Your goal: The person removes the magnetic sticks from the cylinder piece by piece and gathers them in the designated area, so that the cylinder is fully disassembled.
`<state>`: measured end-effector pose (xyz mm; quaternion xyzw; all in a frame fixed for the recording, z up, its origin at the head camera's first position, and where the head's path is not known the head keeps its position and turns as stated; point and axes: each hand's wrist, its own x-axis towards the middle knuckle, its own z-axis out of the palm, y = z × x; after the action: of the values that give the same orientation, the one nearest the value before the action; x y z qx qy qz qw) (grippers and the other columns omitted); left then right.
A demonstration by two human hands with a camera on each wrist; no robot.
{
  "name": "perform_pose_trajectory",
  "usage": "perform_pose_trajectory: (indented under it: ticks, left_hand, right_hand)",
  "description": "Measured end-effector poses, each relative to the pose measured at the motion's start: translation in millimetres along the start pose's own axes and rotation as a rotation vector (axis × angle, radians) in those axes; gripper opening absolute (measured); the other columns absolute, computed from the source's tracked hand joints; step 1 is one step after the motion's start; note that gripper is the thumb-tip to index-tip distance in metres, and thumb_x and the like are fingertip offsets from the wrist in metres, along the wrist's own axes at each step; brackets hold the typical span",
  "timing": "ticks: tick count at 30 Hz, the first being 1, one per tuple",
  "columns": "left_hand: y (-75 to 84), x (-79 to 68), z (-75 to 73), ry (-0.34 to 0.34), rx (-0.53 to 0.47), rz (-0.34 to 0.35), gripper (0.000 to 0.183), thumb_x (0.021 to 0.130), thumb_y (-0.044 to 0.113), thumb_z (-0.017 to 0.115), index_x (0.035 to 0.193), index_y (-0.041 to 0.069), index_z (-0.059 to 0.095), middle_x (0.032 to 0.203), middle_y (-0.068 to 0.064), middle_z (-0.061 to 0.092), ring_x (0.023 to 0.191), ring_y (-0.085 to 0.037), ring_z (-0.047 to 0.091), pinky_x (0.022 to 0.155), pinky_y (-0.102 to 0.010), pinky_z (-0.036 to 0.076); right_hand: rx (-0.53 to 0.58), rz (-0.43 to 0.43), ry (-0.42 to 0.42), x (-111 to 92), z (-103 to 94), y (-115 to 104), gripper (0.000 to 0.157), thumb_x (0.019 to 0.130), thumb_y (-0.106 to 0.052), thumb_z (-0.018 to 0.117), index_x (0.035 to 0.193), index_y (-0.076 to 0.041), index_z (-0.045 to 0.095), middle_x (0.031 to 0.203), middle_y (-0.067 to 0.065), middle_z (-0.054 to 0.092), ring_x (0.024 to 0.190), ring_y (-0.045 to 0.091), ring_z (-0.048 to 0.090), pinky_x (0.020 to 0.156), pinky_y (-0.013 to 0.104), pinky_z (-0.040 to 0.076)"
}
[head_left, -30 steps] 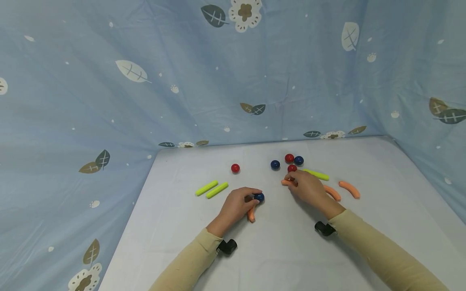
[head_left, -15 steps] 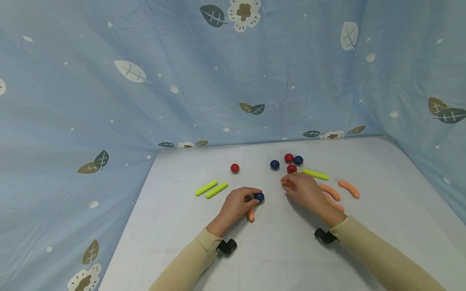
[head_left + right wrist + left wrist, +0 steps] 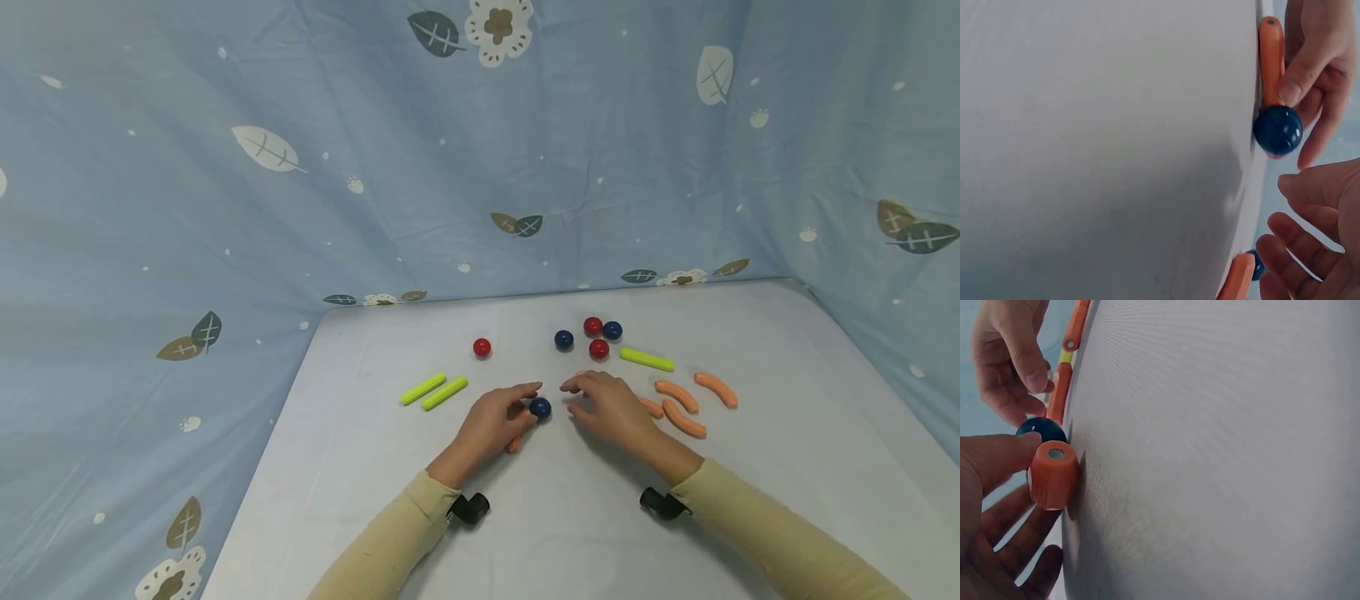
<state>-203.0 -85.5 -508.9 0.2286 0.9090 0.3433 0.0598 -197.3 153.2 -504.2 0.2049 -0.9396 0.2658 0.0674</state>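
My left hand (image 3: 491,421) has its thumb on an orange rod (image 3: 1271,62) and its other fingers on the rod's far side, seeming to pinch it. A glossy dark blue ball (image 3: 540,407) sits at the rod's end, just past the fingertips. The rod's near end (image 3: 1055,478), with a small metal disc, faces the left wrist view. To the right, my right hand (image 3: 617,412) hovers with thumb and fingers apart, holding nothing. Behind its fingers shows a bit of another orange rod (image 3: 582,372); most of that is hidden.
Several curved orange rods (image 3: 684,419) lie on the white table (image 3: 570,533) right of the right hand. A yellow-green rod (image 3: 647,360) and several red and blue balls (image 3: 598,348) lie behind. Two yellow-green rods (image 3: 445,393) and a red ball (image 3: 482,347) are at left.
The right hand has spread its fingers and moved left and nearer, off the orange rod it was touching. The blue ball has shifted slightly right, out from between the left fingertips.
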Motion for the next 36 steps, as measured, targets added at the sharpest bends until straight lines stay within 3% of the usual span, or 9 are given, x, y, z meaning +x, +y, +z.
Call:
perform_pose_trajectory:
  ticks: [4, 14, 19, 24, 29, 36]
  left_hand:
    - [-0.6, -2.3, -0.5, 0.007, 0.012, -0.014, 0.052, 0.096, 0.026, 0.074, 0.146, 0.023, 0.058, 0.137, 0.002, 0.063, 0.121, -0.015, 0.061, 0.108, -0.041, 0.046]
    - [-4.0, -11.6, -2.6, 0.055, -0.003, -0.03, 0.047, 0.097, 0.031, 0.071, 0.141, 0.017, 0.061, 0.13, -0.001, 0.066, 0.112, -0.016, 0.064, 0.097, -0.039, 0.053]
    - [-8.9, -13.1, -1.9, 0.061, -0.017, -0.03, 0.046, 0.099, 0.036, 0.069, 0.14, 0.017, 0.061, 0.129, 0.0, 0.066, 0.11, -0.016, 0.064, 0.094, -0.039, 0.053]
    - [-12.4, -13.1, -1.2, 0.078, 0.015, -0.02, 0.045, 0.098, 0.033, 0.07, 0.139, 0.017, 0.062, 0.128, 0.0, 0.066, 0.108, -0.015, 0.064, 0.093, -0.036, 0.054]
    - [-11.9, -14.8, -2.4, 0.119, 0.062, -0.017, 0.04, 0.095, 0.026, 0.074, 0.133, 0.014, 0.066, 0.119, -0.001, 0.069, 0.101, -0.014, 0.065, 0.088, -0.034, 0.055]
    - [-11.7, -15.4, -3.2, 0.167, 0.095, -0.057, 0.022, 0.092, 0.023, 0.078, 0.112, 0.014, 0.074, 0.097, 0.003, 0.068, 0.083, -0.01, 0.061, 0.073, -0.027, 0.053]
  right_hand:
    - [0.05, -0.022, -0.038, 1, 2.6, -6, 0.032, 0.087, -0.012, 0.08, 0.118, -0.011, 0.071, 0.111, 0.003, 0.07, 0.097, 0.023, 0.065, 0.083, 0.042, 0.056]
    - [0.091, -0.079, -0.089, 6, 13.7, -21, 0.046, 0.088, -0.011, 0.078, 0.132, -0.011, 0.065, 0.125, 0.005, 0.068, 0.1, 0.021, 0.066, 0.085, 0.041, 0.056]
    - [0.092, -0.089, -0.102, 8, 16.9, -25, 0.04, 0.089, -0.01, 0.077, 0.128, -0.012, 0.068, 0.122, 0.004, 0.068, 0.104, 0.02, 0.066, 0.089, 0.041, 0.056]
    - [0.095, -0.043, -0.108, 8, 17.6, -27, 0.034, 0.088, -0.01, 0.079, 0.121, -0.013, 0.071, 0.116, 0.003, 0.067, 0.099, 0.017, 0.066, 0.086, 0.039, 0.057]
    - [0.11, -0.007, -0.1, 8, 17.9, -28, 0.034, 0.086, -0.012, 0.082, 0.118, -0.012, 0.07, 0.113, 0.003, 0.065, 0.094, 0.016, 0.064, 0.083, 0.036, 0.057]
    - [0.134, 0.003, -0.092, 8, 20.1, -29, 0.034, 0.085, -0.011, 0.083, 0.116, -0.011, 0.067, 0.112, 0.003, 0.065, 0.093, 0.016, 0.065, 0.081, 0.035, 0.057]
